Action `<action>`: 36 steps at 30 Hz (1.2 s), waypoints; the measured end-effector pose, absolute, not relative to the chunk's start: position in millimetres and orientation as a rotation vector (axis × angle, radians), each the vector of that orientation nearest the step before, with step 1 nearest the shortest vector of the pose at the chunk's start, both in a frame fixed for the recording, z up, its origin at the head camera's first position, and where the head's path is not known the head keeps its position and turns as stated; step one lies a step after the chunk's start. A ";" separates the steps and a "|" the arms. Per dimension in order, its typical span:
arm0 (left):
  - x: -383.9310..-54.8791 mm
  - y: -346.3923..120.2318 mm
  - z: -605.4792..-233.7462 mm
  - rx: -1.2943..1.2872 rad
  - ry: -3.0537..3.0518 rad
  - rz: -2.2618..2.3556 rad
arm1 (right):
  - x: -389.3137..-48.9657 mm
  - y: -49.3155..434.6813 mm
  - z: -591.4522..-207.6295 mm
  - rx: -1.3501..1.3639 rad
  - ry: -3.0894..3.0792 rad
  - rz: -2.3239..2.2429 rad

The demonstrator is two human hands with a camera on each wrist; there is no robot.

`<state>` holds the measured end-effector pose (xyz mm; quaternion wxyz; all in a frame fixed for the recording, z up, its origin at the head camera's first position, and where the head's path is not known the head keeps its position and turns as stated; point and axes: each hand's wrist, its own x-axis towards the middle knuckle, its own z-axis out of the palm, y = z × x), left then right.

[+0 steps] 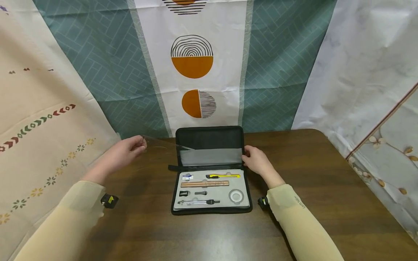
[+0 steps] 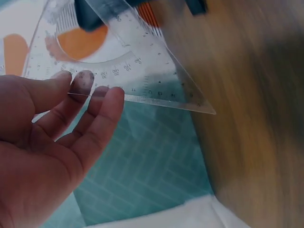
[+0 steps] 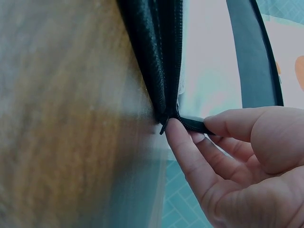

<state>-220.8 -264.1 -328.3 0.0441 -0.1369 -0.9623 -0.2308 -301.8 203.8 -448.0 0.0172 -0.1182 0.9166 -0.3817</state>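
Note:
My left hand (image 1: pixel 130 145) pinches a clear plastic set square (image 2: pixel 156 88) by its edge, thumb on one face and fingers on the other. Printed scales and a protractor arc show on it. The set square reaches right toward the raised lid of a black zip case (image 1: pixel 209 137), which lies unfolded on the table. At the lid's right edge, low down near the hinge, my right hand (image 1: pixel 257 159) grips the zippered border (image 3: pixel 194 125) between thumb and fingers. A zip pull (image 3: pixel 164 127) hangs by the index fingertip.
In the case's grey tray sit an eraser (image 1: pixel 187 177), a yellow cutter (image 1: pixel 230 176), pencils (image 1: pixel 204 184), a black sharpener (image 1: pixel 184 193), a compass (image 1: pixel 197 202) and a white ring-shaped roll (image 1: pixel 236 196). A patterned cloth (image 1: pixel 277 72) hangs behind the wooden table (image 1: pixel 209 235).

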 end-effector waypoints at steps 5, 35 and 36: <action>-223.8 -237.2 -326.8 -0.443 -2.925 -0.823 | -301.6 205.4 -449.7 -0.370 2.842 -1.191; -263.1 -144.9 -327.5 -0.572 -2.735 -1.246 | -299.1 202.1 -447.7 -0.364 2.871 -1.182; -264.5 -143.5 -327.6 -0.574 -2.732 -1.250 | -299.0 201.9 -448.3 -0.366 2.872 -1.182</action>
